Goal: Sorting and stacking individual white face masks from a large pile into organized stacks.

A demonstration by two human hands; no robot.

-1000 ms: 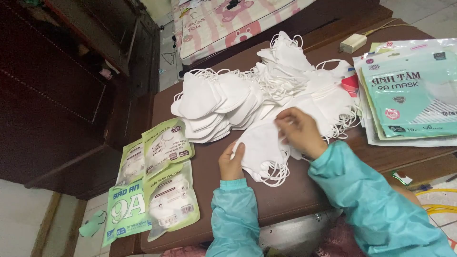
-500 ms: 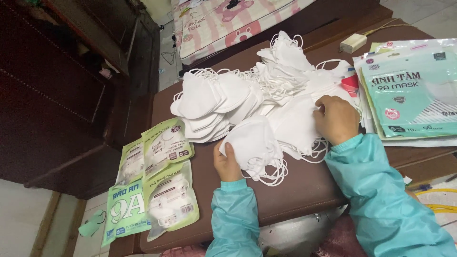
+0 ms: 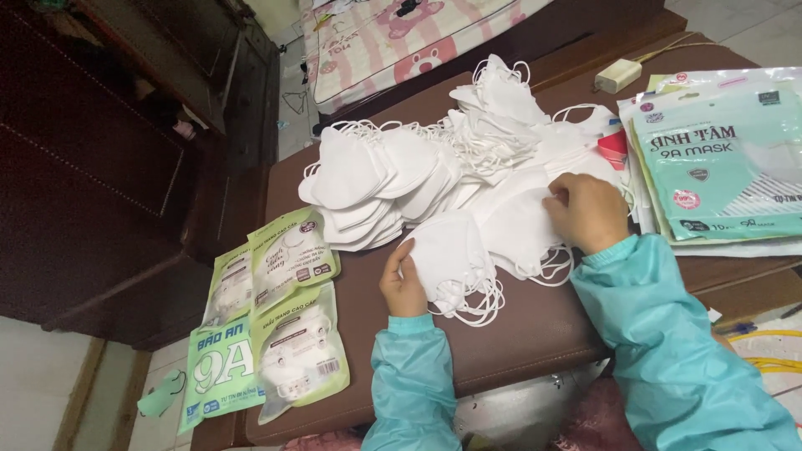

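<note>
Centre of frame: the left hand point(image 3: 403, 286) grips the edge of a small stack of white folded masks point(image 3: 451, 260) lying on the brown table point(image 3: 518, 342), ear loops trailing toward the lower edge. Just right of it, the right hand point(image 3: 587, 210) rests on another white mask point(image 3: 518, 224), fingers point(image 3: 558, 197) pinching its upper edge. Both sleeves are teal. Above the hands, a large heap of loose white masks point(image 3: 418, 167) spreads across the table. Lower left: green sealed mask packets point(image 3: 288, 326). Right edge: a stack of teal empty pouches point(image 3: 723, 179). Upper right: a small white box point(image 3: 618, 75).
</note>
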